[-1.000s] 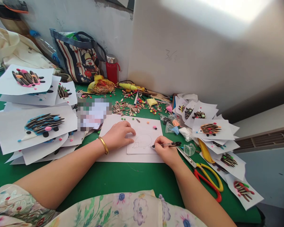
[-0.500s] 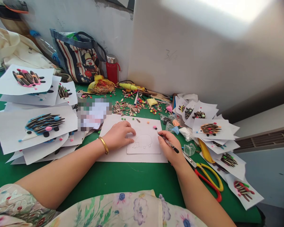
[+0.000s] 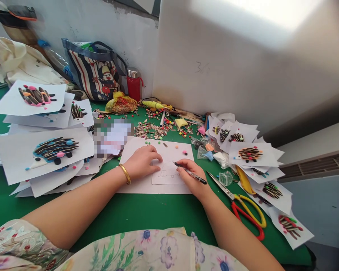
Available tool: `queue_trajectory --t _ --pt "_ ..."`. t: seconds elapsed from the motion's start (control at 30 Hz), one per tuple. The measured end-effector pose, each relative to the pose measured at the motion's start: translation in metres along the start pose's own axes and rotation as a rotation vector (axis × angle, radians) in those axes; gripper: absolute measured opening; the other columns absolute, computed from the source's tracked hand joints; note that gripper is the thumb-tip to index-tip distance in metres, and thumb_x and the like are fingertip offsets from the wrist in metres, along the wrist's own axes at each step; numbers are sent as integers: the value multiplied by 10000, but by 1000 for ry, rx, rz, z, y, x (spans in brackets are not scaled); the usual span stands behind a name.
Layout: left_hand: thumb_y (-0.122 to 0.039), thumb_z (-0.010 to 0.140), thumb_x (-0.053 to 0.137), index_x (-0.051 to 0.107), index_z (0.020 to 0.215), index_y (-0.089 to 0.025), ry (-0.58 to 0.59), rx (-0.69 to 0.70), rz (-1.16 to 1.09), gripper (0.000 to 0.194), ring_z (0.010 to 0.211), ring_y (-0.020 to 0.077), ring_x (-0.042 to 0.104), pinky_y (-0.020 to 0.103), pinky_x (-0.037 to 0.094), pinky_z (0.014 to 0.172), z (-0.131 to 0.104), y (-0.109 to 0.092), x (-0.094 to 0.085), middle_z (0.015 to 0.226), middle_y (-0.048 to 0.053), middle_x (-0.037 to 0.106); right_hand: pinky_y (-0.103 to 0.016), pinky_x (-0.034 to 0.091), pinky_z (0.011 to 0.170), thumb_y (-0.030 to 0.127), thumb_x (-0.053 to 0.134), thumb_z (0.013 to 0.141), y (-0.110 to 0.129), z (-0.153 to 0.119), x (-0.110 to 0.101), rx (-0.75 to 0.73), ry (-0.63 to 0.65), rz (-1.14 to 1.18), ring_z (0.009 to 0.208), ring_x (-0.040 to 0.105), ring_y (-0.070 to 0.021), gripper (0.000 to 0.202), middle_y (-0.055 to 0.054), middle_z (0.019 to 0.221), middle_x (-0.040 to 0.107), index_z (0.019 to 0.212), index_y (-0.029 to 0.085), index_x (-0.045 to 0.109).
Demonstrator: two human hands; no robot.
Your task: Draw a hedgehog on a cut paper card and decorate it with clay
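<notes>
My right hand grips a black pen, its tip over the upper part of a pencil-thin hedgehog outline. That outline is on a small white card, which lies on a larger white sheet. My left hand, with a gold bangle at the wrist, rests on the sheet; its fingers are apart and the fingertips touch the card's left side. Small clay balls and a single sunflower seed sit on the sheet above the card. My right hand hides part of the drawing.
Finished hedgehog cards are stacked at left and right. Scissors with red and yellow handles lie right of my forearm. Loose sunflower seeds, wrapped clay, a red bottle and a striped bag stand or lie behind.
My right hand has moved left with the pen, from beside the card's right edge onto the drawing, and more of the scissors shows. My left hand stays in place.
</notes>
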State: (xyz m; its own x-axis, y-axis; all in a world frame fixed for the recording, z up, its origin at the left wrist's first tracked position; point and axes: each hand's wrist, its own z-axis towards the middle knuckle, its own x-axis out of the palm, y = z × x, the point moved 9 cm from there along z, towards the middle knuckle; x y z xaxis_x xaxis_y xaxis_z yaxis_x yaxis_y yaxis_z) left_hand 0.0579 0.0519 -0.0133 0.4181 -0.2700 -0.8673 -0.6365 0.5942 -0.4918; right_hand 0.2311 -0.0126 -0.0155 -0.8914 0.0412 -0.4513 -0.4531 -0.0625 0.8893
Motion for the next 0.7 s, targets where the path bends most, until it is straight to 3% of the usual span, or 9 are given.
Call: queue_trajectory --t 0.23,0.7 --pt "-363 778 738 746 1017 -284 -13 -3 1 252 1032 258 575 394 449 931 -1 0 -1 1076 63 601 -299 501 753 285 558 836 11 4 30 41 95 -44 826 651 -188 172 -15 913 722 920 240 701" --pt "-359 780 735 743 1020 -283 0 -5 -2 251 1045 261 570 396 447 937 -1 1 1 1085 65 599 -283 475 703 268 545 834 9 4 36 21 117 -115 764 626 -179 171 0 846 710 893 245 705"
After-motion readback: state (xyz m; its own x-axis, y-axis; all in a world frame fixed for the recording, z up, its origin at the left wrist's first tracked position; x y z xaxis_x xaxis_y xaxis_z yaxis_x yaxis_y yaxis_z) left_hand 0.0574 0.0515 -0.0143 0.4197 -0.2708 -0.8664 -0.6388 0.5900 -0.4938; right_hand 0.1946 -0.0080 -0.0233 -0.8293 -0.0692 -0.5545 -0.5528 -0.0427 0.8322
